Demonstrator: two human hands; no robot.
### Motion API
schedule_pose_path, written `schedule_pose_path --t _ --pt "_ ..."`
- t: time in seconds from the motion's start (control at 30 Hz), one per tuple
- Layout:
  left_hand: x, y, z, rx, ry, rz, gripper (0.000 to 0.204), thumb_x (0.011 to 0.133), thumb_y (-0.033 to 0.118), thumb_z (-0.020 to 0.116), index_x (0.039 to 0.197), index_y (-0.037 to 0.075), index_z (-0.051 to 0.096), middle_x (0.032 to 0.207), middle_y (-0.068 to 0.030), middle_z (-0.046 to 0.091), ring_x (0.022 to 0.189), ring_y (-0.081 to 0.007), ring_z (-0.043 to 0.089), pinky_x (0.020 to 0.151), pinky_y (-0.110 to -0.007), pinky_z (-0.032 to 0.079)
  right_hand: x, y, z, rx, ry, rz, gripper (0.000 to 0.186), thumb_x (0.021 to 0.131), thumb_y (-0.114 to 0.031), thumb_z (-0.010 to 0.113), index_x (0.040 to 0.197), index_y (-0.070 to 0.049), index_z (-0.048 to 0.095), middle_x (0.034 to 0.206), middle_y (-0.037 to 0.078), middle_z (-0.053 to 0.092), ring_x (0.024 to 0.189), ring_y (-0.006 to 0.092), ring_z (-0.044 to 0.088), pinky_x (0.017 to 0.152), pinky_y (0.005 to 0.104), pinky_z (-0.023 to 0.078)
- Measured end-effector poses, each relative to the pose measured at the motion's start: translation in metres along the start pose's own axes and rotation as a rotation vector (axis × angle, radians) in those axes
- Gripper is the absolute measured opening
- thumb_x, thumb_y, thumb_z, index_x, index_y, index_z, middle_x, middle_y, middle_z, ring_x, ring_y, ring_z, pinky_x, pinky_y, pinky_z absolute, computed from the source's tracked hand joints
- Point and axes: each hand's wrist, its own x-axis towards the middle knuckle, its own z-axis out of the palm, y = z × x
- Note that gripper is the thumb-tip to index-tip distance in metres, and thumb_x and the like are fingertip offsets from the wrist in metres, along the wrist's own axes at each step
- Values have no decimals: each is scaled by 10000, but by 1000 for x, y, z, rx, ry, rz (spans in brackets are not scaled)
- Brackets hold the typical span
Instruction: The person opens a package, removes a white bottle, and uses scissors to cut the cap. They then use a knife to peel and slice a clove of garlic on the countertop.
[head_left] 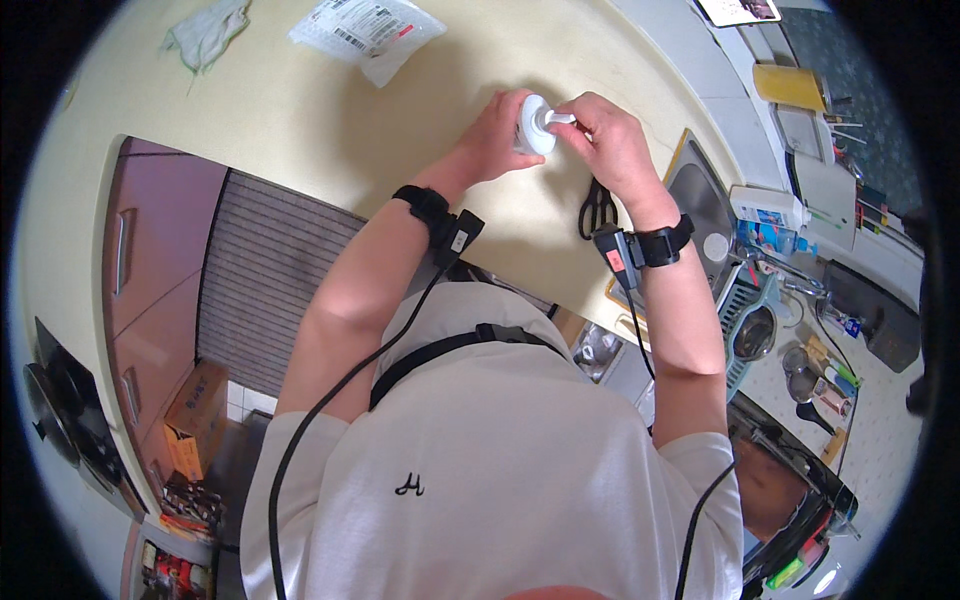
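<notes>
Over the pale countertop, my left hand (492, 135) is wrapped round a white pump bottle (534, 127), seen from its top end. My right hand (606, 138) pinches the bottle's white pump nozzle (559, 118) between thumb and fingers. The bottle's body is mostly hidden by my left hand. Below my right hand, beside the wrist, lies a pair of black-handled scissors (598, 212); their blades are out of sight behind the hand and wrist.
A white plastic mailer (365, 32) with a label and a crumpled white cloth (210, 36) lie at the far left. To the right are a metal sink (700, 185), a white jug (768, 207) and a teal dish rack (742, 318). Black cables run from both wrists.
</notes>
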Motion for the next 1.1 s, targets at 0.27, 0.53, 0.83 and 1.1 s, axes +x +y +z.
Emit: schedule_pose_path --t 0.27,0.53,0.83,1.1 --pt "0 -3 3 15 20 35 857 603 212 842 1285 68 343 1215 -198 451 1131 -379 464 957 -440 419 2 1 -5 88 -24 -12 126 810 -145 681 899 -58 661 833 109 634 744 303 623 653 356 500" --pt "0 6 -3 1 26 -16 932 584 245 855 1326 67 321 1259 -210 430 1137 -384 462 983 -468 391 -3 0 -14 189 -35 137 157 817 -127 695 953 -52 678 851 99 653 726 231 624 668 308 495" --pt "11 83 -40 187 191 340 581 651 183 816 1164 109 554 1121 -92 591 1099 -283 541 967 -414 391 -43 -10 -26 678 58 320 154 824 -82 713 971 -44 694 827 -6 655 741 69 559 682 231 453" --pt "-3 124 -26 -288 56 145 229 853 57 639 1062 59 544 929 -68 616 871 -170 595 782 -291 463 -66 -27 -33 927 138 318 148 862 -62 678 1005 -26 663 868 2 658 745 48 555 677 195 445"
